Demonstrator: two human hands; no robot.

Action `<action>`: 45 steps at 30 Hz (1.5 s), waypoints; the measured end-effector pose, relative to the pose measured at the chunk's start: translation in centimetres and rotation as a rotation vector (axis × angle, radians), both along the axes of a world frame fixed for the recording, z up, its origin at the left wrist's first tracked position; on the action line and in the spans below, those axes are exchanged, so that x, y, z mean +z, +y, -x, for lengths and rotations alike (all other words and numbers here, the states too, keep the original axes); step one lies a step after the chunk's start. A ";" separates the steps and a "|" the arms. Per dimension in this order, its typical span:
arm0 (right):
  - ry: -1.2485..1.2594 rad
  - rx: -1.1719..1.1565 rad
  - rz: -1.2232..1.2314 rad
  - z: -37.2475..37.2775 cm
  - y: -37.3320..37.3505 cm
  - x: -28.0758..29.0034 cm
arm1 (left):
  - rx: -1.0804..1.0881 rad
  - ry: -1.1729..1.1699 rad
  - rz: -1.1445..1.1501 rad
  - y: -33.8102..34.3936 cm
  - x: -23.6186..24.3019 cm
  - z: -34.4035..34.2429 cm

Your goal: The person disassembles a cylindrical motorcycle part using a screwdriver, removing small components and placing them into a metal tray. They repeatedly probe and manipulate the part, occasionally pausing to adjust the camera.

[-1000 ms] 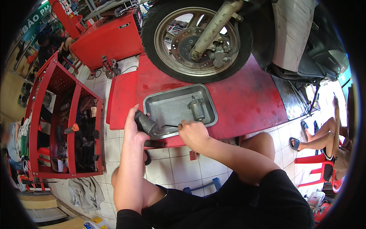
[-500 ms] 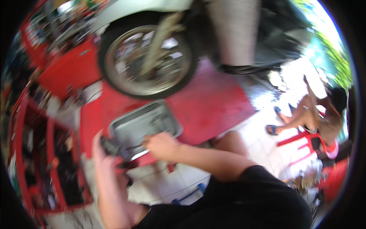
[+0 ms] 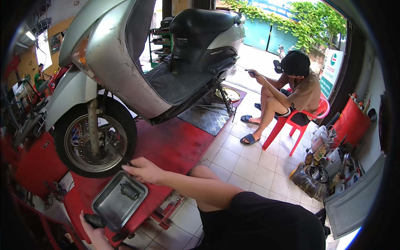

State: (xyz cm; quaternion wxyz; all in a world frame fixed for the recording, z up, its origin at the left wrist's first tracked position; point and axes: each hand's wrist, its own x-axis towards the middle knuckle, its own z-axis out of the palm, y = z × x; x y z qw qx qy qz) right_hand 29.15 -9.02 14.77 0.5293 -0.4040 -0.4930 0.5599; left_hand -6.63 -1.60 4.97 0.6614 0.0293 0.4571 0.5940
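Observation:
My left hand [image 3: 95,238], low at the left, is closed round a dark cylindrical part [image 3: 95,221] beside the near end of a metal tray [image 3: 143,195]. Inside the tray lies another dark cylindrical part [image 3: 130,191]. My right hand [image 3: 145,171] grips a thin dark-handled tool [image 3: 123,158] above the tray's far edge. It points up and left, toward the front wheel [image 3: 68,154] of a silver scooter [image 3: 121,58]. The tool's far end blends into the wheel behind it, so its kind is unclear.
Tray and scooter stand on a red platform [image 3: 179,137]. At the right, another person [image 3: 306,83] sits on a red plastic chair [image 3: 283,125], holding a small object. Bottles and cans [image 3: 321,154] crowd the right wall. A red cabinet [image 3: 25,166] stands at the left.
The view has swung up and right, showing more of the scooter and the seated person. My right hand has drawn the tool away from the part in my left hand, out past the tray's far edge.

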 end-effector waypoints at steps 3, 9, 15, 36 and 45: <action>-0.224 0.045 -0.100 0.4 -3.4 -0.7 | 0.021 -0.031 0.028 0.0 0.2 0.1; 0.053 0.124 -0.254 -1.4 -6.9 0.3 | 0.024 -0.044 0.049 -0.6 0.3 -2.2; 0.202 0.252 -0.026 0.1 -5.9 9.6 | -0.005 -0.072 0.033 -0.8 1.6 -2.6; -1.054 0.488 -0.233 -0.7 2.3 2.7 | -0.181 0.190 0.044 2.9 -2.8 -3.4; -0.735 0.189 -0.357 -0.7 5.2 -2.7 | -0.126 0.052 0.219 0.8 -0.6 -6.1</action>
